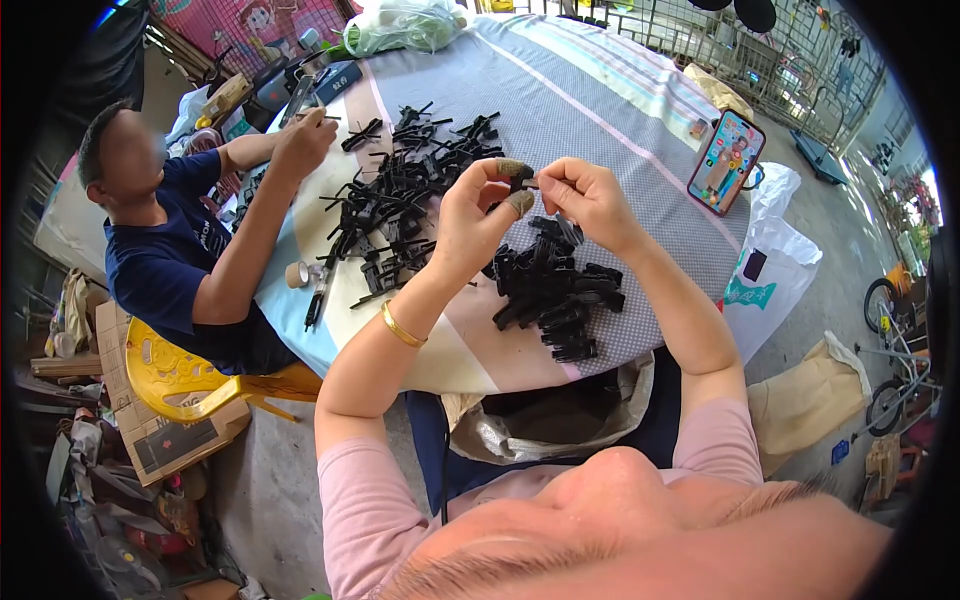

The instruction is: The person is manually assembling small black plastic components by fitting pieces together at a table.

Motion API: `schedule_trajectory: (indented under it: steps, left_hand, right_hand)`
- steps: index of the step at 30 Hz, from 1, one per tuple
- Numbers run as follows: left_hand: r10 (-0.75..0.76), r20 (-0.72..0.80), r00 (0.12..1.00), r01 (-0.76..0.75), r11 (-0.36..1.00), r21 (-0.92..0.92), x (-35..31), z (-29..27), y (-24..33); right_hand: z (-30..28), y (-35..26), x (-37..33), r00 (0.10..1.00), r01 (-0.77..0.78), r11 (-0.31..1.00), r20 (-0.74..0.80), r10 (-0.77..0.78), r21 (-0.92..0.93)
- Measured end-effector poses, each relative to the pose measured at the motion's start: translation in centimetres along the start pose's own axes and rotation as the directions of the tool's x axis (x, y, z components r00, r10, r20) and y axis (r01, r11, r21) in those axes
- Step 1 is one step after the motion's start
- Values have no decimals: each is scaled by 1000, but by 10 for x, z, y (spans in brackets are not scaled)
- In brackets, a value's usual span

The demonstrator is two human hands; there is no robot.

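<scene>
My left hand, with brownish covers on its thumb and forefinger, grips a small black plastic part above the table. Close beside it, the thumb and forefinger of my right hand are pinched together at the part's right end. Whatever small piece they hold there is too hidden to name. Below my hands lies a heap of similar black parts, near the table's front edge. A larger, looser pile of thin-armed black plastic parts spreads to the left of my left hand.
A co-worker sits at the left on a yellow chair, hands over the table. A phone stands at the right edge beside a white plastic bag. A tape roll lies left. An open sack sits at my lap.
</scene>
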State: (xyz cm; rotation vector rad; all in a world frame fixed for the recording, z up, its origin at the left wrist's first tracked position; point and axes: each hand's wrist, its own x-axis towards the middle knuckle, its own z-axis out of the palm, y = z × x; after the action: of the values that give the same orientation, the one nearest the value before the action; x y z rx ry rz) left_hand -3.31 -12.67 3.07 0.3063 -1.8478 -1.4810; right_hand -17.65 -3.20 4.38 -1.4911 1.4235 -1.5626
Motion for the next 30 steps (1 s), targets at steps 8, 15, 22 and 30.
schedule_trajectory:
  steps: [8,15,22,30]
  left_hand:
    - [173,-55,983,-157,964,215,-2,0,-13]
    - [361,-39,932,-326,877,352,-5,0,2]
    - [215,-81,973,-192,955,225,-6,7,10]
    - [-188,209,960,280,681,-676,6,-11,9]
  right_hand:
    - [5,-3,-3,1000,16,1000,-1,-16,-25]
    - [8,-5,-7,993,-104,991,66,99,89]
    - [8,13,-1,994,106,991,8,-107,85]
    - [-4,7,1,887,455,879,-15,-461,-144]
